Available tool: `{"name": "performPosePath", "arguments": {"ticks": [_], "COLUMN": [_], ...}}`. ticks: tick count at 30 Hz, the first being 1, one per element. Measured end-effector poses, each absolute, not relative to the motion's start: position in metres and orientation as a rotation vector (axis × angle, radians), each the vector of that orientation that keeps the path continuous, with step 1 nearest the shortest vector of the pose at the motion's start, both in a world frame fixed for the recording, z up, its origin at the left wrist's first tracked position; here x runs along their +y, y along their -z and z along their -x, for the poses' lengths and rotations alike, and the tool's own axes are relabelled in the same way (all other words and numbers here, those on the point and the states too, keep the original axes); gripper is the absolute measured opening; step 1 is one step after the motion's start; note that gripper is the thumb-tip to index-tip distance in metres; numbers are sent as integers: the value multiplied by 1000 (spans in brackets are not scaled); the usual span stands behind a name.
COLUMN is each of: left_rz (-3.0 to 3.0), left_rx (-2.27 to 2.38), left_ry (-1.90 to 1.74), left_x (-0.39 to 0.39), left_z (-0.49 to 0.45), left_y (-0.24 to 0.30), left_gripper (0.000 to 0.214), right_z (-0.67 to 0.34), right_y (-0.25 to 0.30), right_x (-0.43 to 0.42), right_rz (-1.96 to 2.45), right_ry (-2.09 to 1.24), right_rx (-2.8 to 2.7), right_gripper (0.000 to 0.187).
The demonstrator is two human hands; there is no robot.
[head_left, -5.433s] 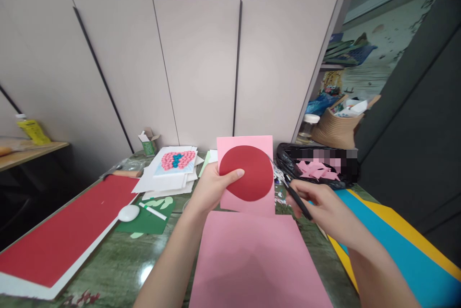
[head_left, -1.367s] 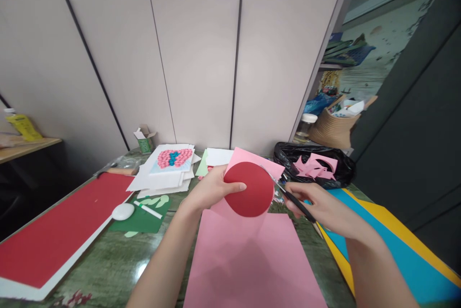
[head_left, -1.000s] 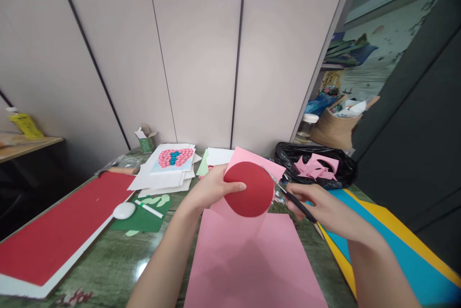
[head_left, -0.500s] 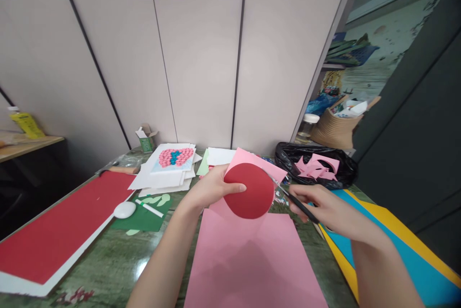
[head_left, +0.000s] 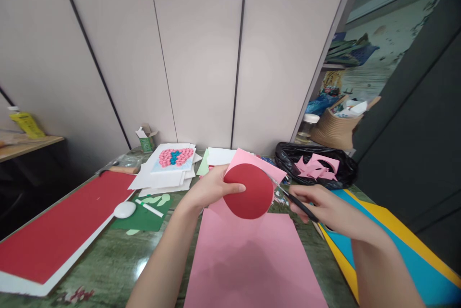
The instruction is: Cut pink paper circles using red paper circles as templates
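Observation:
My left hand (head_left: 213, 185) pinches a red paper circle (head_left: 251, 197) together with a piece of pink paper (head_left: 246, 156) behind it, thumb on top of the red. The pink shows past the circle's upper edge. My right hand (head_left: 317, 205) is closed round the black handles of a pair of scissors (head_left: 301, 207). Their blades meet the pink paper at the circle's upper right edge. Below the circle, a large pink sheet (head_left: 252, 260) lies on the table.
Left are a red sheet (head_left: 61, 226), a white mouse-shaped object (head_left: 124, 209), a green sheet (head_left: 140, 223) with a marker (head_left: 149, 208), and stacked white papers (head_left: 154, 178). Right are a black bag (head_left: 284, 159) holding pink scraps (head_left: 317, 169), and blue (head_left: 399, 260) and yellow sheets (head_left: 374, 212).
Almost nothing differs. The red circle, the pink paper and the scissors have shifted by a hair; both hands keep their hold.

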State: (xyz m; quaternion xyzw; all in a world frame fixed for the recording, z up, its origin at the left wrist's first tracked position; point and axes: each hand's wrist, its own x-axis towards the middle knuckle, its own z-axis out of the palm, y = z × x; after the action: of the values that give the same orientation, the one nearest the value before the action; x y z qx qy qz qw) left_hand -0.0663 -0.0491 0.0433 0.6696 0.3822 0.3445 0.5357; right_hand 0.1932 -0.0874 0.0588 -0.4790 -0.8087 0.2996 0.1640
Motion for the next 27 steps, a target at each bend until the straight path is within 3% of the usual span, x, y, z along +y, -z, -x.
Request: {"name": "performPosePath", "arguments": {"ticks": [9, 16, 27], "left_rz": [-1689, -1712, -1746], "left_rx": [939, 906, 948], "left_ry": [-762, -739, -732], "left_x": [-49, -48, -49], "left_z": [65, 64, 65], "left_y": [-45, -44, -47], "left_gripper": [26, 24, 22], "right_z": [-189, -188, -191], "right_y": [-55, -55, -55], "right_x": [-85, -83, -84], "right_rz": [1328, 1331, 1283], "right_ry": [-956, -1002, -995], "right_rx": [-2219, -2228, -2309], "right_gripper": [23, 11, 20]}}
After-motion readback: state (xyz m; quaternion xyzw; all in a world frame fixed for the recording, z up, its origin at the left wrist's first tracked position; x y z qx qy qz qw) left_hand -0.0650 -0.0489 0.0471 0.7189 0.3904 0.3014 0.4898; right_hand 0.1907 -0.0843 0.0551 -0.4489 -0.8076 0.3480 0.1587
